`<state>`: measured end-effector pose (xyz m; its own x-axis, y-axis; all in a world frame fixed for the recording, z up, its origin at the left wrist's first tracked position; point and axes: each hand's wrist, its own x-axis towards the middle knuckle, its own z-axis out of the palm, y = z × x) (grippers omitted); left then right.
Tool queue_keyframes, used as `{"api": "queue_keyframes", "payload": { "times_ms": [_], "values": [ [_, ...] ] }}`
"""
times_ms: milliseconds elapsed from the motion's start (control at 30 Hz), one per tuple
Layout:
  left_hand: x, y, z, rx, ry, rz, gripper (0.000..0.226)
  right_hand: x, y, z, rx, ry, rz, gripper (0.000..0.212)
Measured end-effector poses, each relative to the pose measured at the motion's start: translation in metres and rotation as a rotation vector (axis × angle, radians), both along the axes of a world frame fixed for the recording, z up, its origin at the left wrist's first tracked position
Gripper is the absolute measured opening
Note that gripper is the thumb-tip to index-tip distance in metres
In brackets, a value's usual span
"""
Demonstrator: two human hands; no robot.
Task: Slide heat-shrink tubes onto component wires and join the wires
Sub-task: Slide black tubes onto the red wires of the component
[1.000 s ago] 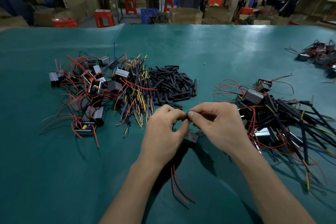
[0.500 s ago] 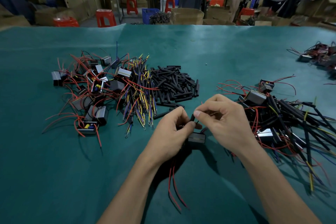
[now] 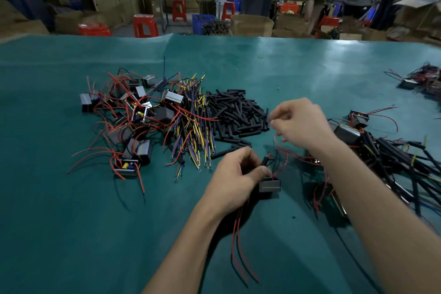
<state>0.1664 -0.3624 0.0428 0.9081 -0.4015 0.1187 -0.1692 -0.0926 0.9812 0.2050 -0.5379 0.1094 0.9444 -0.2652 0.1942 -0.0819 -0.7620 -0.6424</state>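
My left hand (image 3: 235, 180) grips the wires of a small grey component (image 3: 269, 186) just above the green table. A short black heat-shrink tube (image 3: 264, 162) sits on one red wire that sticks up past my thumb. Two long red wires (image 3: 238, 253) trail from under this hand towards me. My right hand (image 3: 301, 124) hovers at the right edge of the pile of black heat-shrink tubes (image 3: 235, 113). Its thumb and forefinger are apart and loosely curled, and I see nothing between them.
A heap of components with red wires (image 3: 128, 124) lies at the left, with a bundle of yellow and blue leads (image 3: 194, 136) beside it. Finished parts with black sleeved wires (image 3: 386, 157) are piled at the right. More parts (image 3: 422, 80) lie at the far right.
My right hand has let go of the wire at my left hand and moved up and away to the tube pile. My left hand keeps hold of the component.
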Motion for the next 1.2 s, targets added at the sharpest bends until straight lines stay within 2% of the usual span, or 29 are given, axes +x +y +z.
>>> {"api": "queue_keyframes", "payload": {
  "times_ms": [67,167,300,467,667,767,933,1200],
  "values": [
    [0.001,0.0,-0.001,0.01,0.003,0.004,0.027,0.025,-0.002,0.001,-0.13,0.125,-0.012,0.028],
    [0.001,0.001,-0.003,0.03,-0.003,0.015,0.025,0.053,-0.005,-0.003,-0.184,0.215,-0.019,0.022],
    [0.003,-0.001,-0.005,0.047,-0.016,0.023,0.023,0.068,-0.008,-0.011,-0.144,0.262,-0.025,0.008],
    [0.004,-0.002,-0.008,0.055,-0.025,0.027,0.02,0.073,-0.002,-0.02,-0.073,0.225,-0.066,0.026],
    [0.005,-0.003,-0.008,0.049,-0.022,0.031,0.022,0.078,0.006,-0.023,0.0,0.286,-0.126,0.034],
    [0.004,-0.003,-0.008,0.057,-0.025,0.032,0.022,0.078,0.008,-0.021,0.007,0.286,-0.147,0.029],
    [0.004,-0.003,-0.009,0.061,-0.015,0.029,0.022,0.068,-0.001,-0.018,0.159,0.286,-0.133,0.021],
    [0.004,-0.001,-0.007,0.078,-0.037,0.029,0.022,0.036,-0.018,-0.02,0.396,0.106,-0.126,0.014]
  ]
}}
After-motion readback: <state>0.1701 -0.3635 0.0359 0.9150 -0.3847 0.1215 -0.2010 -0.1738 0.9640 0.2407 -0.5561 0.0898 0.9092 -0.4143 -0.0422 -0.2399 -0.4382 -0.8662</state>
